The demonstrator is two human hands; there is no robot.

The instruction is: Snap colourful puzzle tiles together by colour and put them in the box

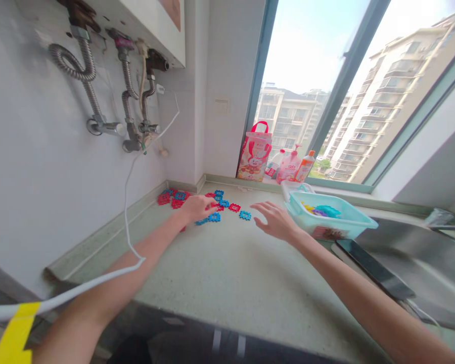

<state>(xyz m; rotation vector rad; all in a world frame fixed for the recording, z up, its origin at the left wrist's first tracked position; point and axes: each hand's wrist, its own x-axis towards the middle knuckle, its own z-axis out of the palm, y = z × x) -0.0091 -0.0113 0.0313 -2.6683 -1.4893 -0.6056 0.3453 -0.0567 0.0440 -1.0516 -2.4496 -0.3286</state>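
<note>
Small flat plastic building pieces with toothed edges, red and blue, lie on the pale counter. My left hand (197,208) is over the middle cluster, fingers drawn together at a red piece (219,207); whether they grip it is unclear. A blue piece (214,217) lies just below those fingers. My right hand (273,220) hovers at the right with fingers apart and holds nothing. Nearest to it are a single blue piece (245,215) and a red piece (234,207). More red pieces (164,198) are heaped at the left by the wall, a blue one (180,195) among them.
A light-blue plastic basin (335,222) with colourful pieces stands right of my right hand. Beyond it are a black phone-like slab (375,268) and a steel sink (436,273). Bottles (288,167) and a pink bag (256,156) line the windowsill. A white cable (127,202) hangs across the left.
</note>
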